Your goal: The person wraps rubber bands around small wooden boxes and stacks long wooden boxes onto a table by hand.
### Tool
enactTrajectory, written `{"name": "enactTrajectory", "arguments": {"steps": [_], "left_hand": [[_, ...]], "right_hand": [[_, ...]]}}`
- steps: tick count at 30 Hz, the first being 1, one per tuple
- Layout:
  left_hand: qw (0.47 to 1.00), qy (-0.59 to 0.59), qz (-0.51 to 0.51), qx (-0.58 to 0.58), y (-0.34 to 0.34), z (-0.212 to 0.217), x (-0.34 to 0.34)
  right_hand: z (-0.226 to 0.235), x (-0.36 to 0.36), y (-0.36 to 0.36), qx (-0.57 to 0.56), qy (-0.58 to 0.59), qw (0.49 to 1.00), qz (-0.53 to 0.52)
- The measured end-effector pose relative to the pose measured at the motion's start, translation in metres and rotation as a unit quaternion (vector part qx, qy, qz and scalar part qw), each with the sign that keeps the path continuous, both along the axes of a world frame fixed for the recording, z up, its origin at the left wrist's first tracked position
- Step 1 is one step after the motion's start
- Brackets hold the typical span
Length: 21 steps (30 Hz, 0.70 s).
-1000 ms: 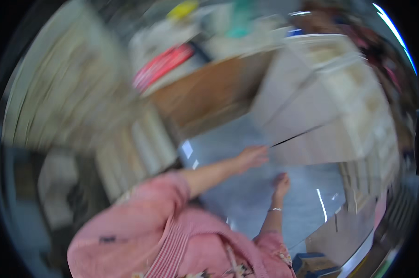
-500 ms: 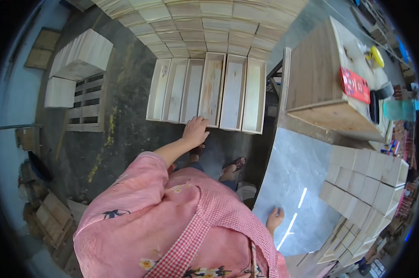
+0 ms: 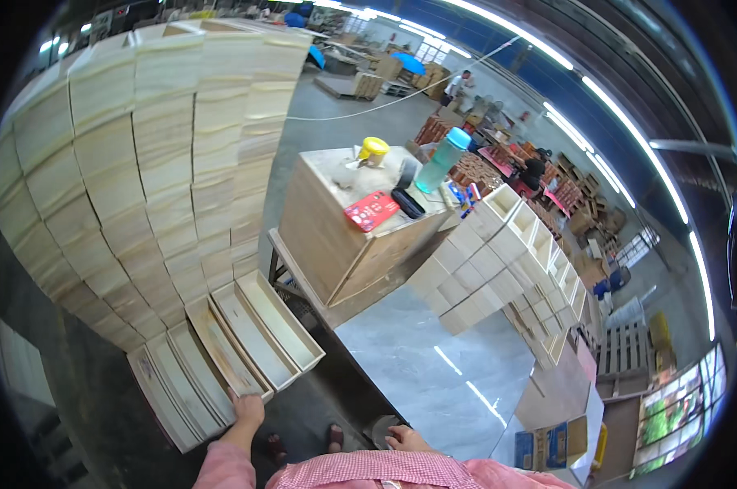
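Low on the floor stands a row of long, shallow wooden drawer boxes [image 3: 254, 326], their open sides up. My left hand [image 3: 247, 409] has its fingers hooked over the near end of a middle wooden drawer box [image 3: 228, 359] and grips its rim. At the near left edge of a grey marble-patterned tabletop [image 3: 434, 375], my right hand [image 3: 408, 440] is held with curled fingers and nothing visible in them. Part of its palm side is hidden.
A tall stack of wooden boxes [image 3: 156, 155] rises behind the row. On a wooden cabinet [image 3: 328, 228] sit a teal bottle [image 3: 440, 163], a yellow tub [image 3: 374, 149] and a red packet [image 3: 372, 211]. Smaller open boxes [image 3: 483, 261] are piled on the tabletop's far side.
The view has tilted up and turned to the right, bringing the workshop into sight. My left hand stays on the drawer box's near end; my right hand remains by the tabletop.
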<state>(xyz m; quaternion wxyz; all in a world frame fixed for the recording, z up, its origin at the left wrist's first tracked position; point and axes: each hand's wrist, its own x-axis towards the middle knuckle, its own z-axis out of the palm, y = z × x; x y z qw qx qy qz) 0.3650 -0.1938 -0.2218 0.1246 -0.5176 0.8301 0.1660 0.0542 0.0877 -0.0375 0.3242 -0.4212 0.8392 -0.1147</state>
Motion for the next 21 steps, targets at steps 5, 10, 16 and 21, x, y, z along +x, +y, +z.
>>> {"name": "enactTrajectory", "arguments": {"steps": [5, 10, 16, 21], "left_hand": [[0.980, 0.181, 0.019, -0.076, -0.008, 0.087, 0.028], [0.969, 0.232, 0.048, -0.068, -0.023, 0.173, 0.055], [0.779, 0.568, 0.121, 0.236, 0.070, 0.367, 0.022], [0.705, 0.566, 0.147, 0.400, 0.136, 0.394, -0.013]], "right_hand": [[0.007, 0.006, -0.005, -0.083, -0.025, 0.996, 0.009], [0.010, -0.007, -0.030, -0.153, -0.072, 0.984, 0.065], [0.133, 0.006, -0.066, -0.380, -0.201, 0.874, 0.226], [0.196, 0.021, -0.068, -0.427, -0.301, 0.776, 0.354]]}}
